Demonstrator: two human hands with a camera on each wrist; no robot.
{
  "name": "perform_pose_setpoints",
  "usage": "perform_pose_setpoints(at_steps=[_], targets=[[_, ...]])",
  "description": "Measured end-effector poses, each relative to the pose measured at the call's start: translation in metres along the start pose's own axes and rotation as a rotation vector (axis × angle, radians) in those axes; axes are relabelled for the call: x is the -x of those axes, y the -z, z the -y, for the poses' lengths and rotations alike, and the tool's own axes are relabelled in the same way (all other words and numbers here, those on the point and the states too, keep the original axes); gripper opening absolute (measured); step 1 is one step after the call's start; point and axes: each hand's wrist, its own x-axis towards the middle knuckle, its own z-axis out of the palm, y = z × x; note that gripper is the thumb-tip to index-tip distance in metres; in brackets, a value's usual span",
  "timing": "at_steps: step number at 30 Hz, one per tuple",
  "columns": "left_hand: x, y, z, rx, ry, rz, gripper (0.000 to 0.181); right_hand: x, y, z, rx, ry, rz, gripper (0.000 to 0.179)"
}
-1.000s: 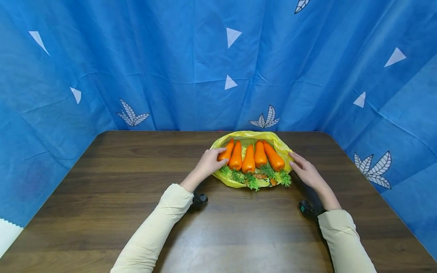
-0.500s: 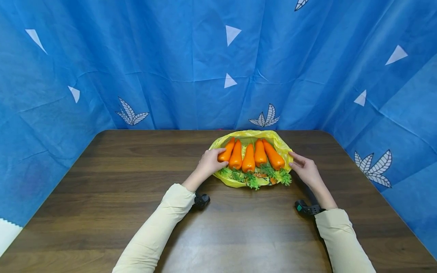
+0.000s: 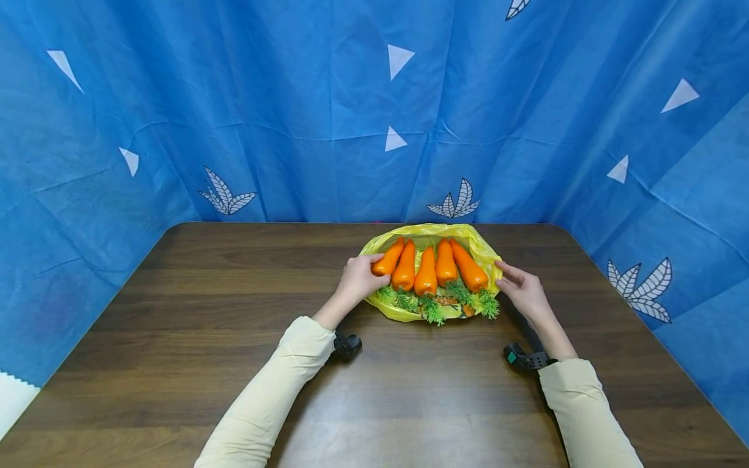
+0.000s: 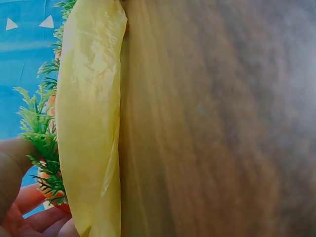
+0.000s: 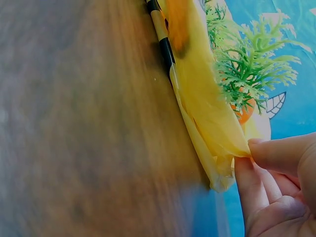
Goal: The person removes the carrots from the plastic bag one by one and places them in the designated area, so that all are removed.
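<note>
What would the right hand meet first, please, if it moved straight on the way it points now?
The right hand pinches the edge of the yellow bag; just past that, the head view suggests the rightmost carrot comes first, though depth is unclear.

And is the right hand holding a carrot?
No, the right hand pinches the edge of the yellow bag between thumb and fingers.
</note>
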Motion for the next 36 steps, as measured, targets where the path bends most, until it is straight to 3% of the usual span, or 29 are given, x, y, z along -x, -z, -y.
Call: perform_pose_setpoints(at_steps=[14, 25, 32, 36], targets=[[0.007, 0.014, 0.005, 0.197, 0.050, -0.072, 0.045, -0.006, -0.003, 0.004, 0.011, -0.023, 0.007, 0.045], [0.033, 0.023, 0.014, 0.613, 0.125, 0.008, 0.045, 0.003, -0.001, 0.002, 0.028, -0.048, 0.015, 0.046], [0.045, 0.041, 0.018, 0.740, 0.092, 0.027, 0.044, 0.005, -0.001, 0.000, 0.033, -0.035, 0.014, 0.047], [0.051, 0.053, 0.019, 0.771, 0.088, -0.020, 0.044, 0.005, 0.000, 0.001, 0.041, -0.016, 0.005, 0.047]])
